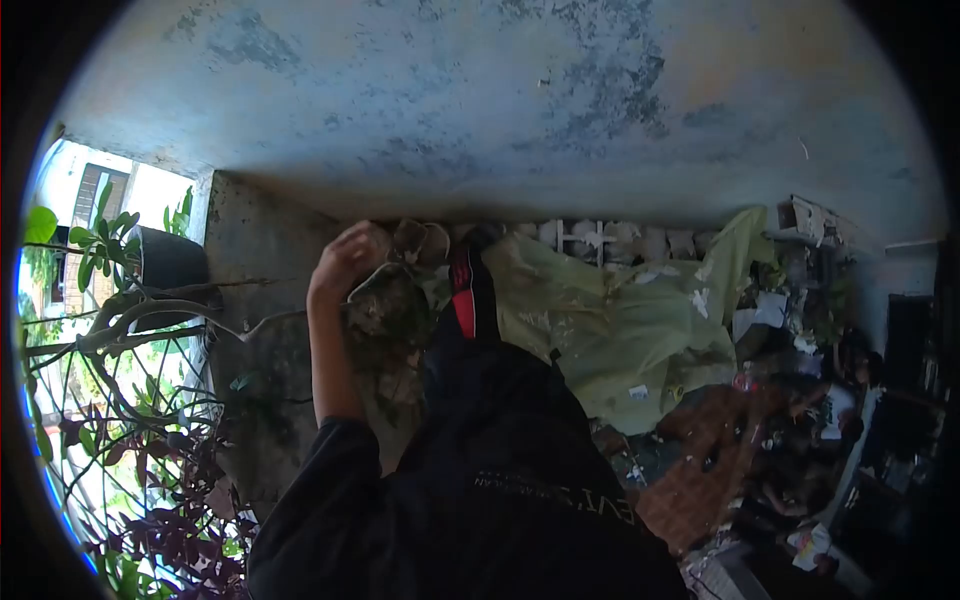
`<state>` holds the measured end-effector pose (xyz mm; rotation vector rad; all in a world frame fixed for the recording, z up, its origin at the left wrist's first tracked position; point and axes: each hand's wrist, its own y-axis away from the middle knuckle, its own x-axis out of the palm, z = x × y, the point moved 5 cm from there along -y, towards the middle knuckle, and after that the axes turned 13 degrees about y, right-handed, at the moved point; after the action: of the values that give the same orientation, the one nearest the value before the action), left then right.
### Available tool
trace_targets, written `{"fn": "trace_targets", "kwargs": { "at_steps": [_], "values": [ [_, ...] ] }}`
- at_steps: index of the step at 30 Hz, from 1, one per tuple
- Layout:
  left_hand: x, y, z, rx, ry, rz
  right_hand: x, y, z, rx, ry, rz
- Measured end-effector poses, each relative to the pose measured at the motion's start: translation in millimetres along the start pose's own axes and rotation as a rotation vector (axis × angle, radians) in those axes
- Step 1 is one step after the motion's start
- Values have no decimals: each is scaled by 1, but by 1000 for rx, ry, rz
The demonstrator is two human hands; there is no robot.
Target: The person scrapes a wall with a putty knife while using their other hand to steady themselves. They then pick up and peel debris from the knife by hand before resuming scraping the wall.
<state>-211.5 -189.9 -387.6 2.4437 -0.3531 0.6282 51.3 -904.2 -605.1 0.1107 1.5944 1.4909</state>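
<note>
My left hand [350,258] is stretched forward with bent fingers, smeared by motion. It is at the pale rim of a round planter [392,305] with dark, earthy contents, and overlaps that rim in this view. I cannot tell whether the fingers grip it. Just beyond the planter, by the wall, stand smaller brownish pots [420,242]. My right hand is out of view, with my dark shirt [500,450] filling the lower middle. A dark trouser leg with a red stripe [463,300] shows to the right of the planter.
A peeling blue-grey wall [480,100] rises ahead. On the left, branches cross a metal grille [140,370] beside a dark hanging pot [170,268]. To the right, a crumpled green tarp [610,310] covers the floor near red-brown tiles [700,450] and scattered clutter.
</note>
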Motion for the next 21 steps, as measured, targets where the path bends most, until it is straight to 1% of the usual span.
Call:
{"fn": "trace_targets", "kwargs": {
  "at_steps": [1, 2, 4, 5, 7, 8, 9, 10, 11, 13, 14, 15, 16, 17, 19, 20, 21],
  "values": [
    [12, 2, -8, 102, 305, 69, 4, -3, 12, -52, 9, -15],
    [11, -6, -5, 88, 302, 67, 3, -1, 24, -108, 12, -31],
    [-1, -27, -2, 82, 70, 42, 14, -10, 61, -253, 39, -65],
    [-9, -37, 2, 72, 65, 44, 21, -11, 77, -335, 55, -80],
    [-19, -52, 18, -136, -1157, 138, 39, -15, 119, -491, 62, -90],
    [-4, -45, 24, -131, -1161, 143, 46, -10, 135, -536, 40, -75],
    [17, -30, 25, -2, -534, -39, 52, -2, 148, -561, 13, -54],
    [22, -18, 26, 116, 100, -207, 54, 16, 160, -521, -55, 29],
    [14, -20, 34, 117, 98, -207, 51, 32, 167, -520, -56, 31],
    [-9, -18, 48, 142, -642, -393, 51, 45, 165, -395, -202, 120],
    [-12, -14, 59, 149, -408, -362, 50, 48, 163, -396, -203, 123],
    [-12, -9, 59, 153, -412, -358, 48, 41, 151, -353, -220, 109],
    [-17, -3, 59, 160, -244, -446, 45, 34, 138, -309, -236, 93],
    [-22, 2, 61, 164, -72, -535, 41, 29, 127, -309, -239, 92],
    [-19, 7, 53, 174, -77, -527, 31, 24, 110, -276, -379, 60],
    [-15, 7, 44, 229, -140, -487, 29, 21, 105, -273, -375, 62],
    [-9, 9, 33, 284, -204, -446, 26, 22, 99, -197, -493, 79]
  ]
}}
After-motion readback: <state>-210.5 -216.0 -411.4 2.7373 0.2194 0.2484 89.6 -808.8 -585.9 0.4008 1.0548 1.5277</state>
